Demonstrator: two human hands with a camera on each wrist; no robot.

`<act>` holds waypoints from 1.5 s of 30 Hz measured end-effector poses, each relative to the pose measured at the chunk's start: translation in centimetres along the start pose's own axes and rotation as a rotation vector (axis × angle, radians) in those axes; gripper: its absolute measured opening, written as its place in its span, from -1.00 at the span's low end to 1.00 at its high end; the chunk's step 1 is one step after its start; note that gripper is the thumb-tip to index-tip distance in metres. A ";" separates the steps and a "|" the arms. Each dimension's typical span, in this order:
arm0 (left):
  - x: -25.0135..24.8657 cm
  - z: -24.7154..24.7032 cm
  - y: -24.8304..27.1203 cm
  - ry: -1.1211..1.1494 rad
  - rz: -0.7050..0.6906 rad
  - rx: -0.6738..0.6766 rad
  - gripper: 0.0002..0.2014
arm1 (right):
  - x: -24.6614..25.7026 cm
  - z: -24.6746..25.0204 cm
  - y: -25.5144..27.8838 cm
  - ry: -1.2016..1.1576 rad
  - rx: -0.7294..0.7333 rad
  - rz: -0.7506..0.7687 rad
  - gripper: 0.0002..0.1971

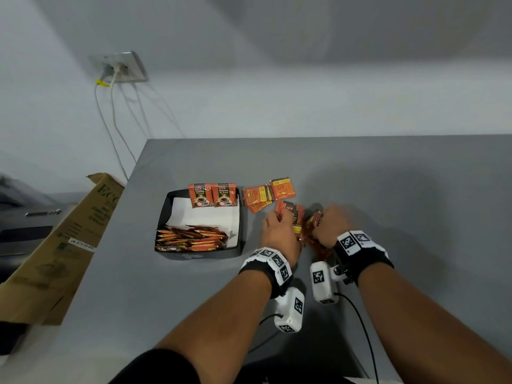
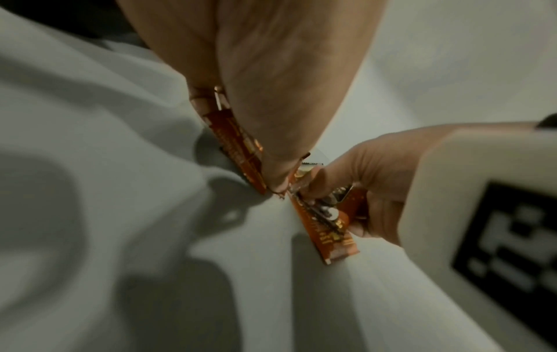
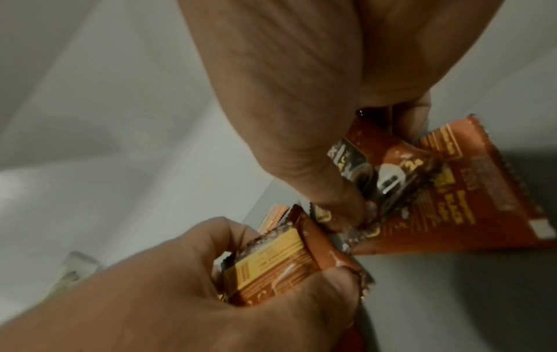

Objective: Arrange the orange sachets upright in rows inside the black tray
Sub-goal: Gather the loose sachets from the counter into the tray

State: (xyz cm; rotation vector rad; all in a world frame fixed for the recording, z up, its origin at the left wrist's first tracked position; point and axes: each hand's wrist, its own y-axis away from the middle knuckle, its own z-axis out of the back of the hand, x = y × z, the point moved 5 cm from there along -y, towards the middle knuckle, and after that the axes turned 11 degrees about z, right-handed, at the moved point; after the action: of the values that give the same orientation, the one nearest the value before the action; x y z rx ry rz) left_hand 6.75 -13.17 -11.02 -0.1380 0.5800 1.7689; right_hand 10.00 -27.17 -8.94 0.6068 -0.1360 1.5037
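- orange sachets (image 1: 289, 214) are gripped in the left hand (image 1: 279, 231), just right of the black tray (image 1: 166, 206).
- more sachets (image 3: 392, 181) are pinched by the right hand (image 1: 329, 225).
- a row of sachets (image 1: 191, 236) is stood in the tray.

Blurring across both wrist views, leaving sachet print (image 3: 392, 181) mostly unreadable. Hiding the fingertips of the left hand (image 1: 279, 231) and right hand (image 1: 329, 225) behind their own backs in the head view. Covering part of the sachet pile (image 1: 318, 245) at 6 o'clock of the hands. Cutting off the cardboard box (image 1: 63, 245) at 9 o'clock by the frame edge. Running off the frame's 3 o'clock edge: the desk (image 1: 388, 176). Staying too small to read: the backs of the loose sachets (image 1: 266, 195).
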 end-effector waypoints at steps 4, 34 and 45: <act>0.4 0.2 -0.1 -0.030 -0.033 -0.018 -0.29 | -1.4 0.0 -1.8 -0.084 -0.023 0.105 -0.86; -1.9 0.4 -1.4 0.179 0.083 -0.023 -0.51 | -3.3 -0.3 2.0 -0.045 0.119 0.123 -0.84; -2.6 0.5 -1.8 -0.067 -0.109 0.010 -0.36 | -3.3 1.9 2.2 -0.256 0.072 0.124 -0.73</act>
State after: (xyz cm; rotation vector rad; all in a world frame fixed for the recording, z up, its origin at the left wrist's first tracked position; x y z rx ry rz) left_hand 9.27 -14.92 -10.15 -0.1008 0.5233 1.6586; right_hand 8.13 -31.05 -8.14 0.8618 -0.3226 1.5509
